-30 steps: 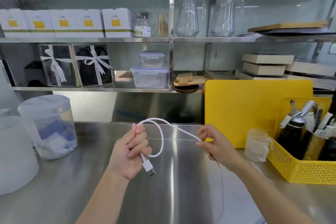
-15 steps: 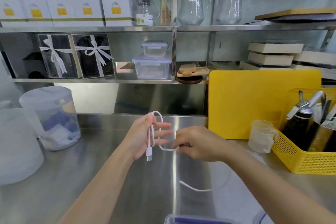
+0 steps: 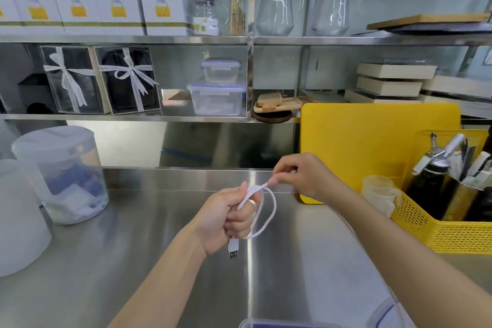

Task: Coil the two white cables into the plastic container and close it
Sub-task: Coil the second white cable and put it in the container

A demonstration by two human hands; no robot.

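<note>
My left hand (image 3: pixel 226 217) is closed around a white cable (image 3: pixel 267 218) above the steel counter, with a loop hanging to its right and the USB plug (image 3: pixel 233 247) pointing down below the fist. My right hand (image 3: pixel 303 176) pinches the same cable just up and right of the left hand, pulling a strand toward the yellow board. The rim of a clear plastic container (image 3: pixel 287 324) with a blue seal shows at the bottom edge, and its lid (image 3: pixel 383 313) lies at the lower right. A second white cable is not visible.
A yellow cutting board (image 3: pixel 378 141) leans at the back right beside a yellow basket (image 3: pixel 458 231) of bottles and a small clear cup (image 3: pixel 378 192). Two round translucent tubs (image 3: pixel 64 173) stand at the left. Shelves with boxes and glass jugs rise behind the steel counter (image 3: pixel 133 247).
Another turn of cable has gone around my left hand. My right hand has risen from below the left hand to up and right of it, drawing the cable taut.
</note>
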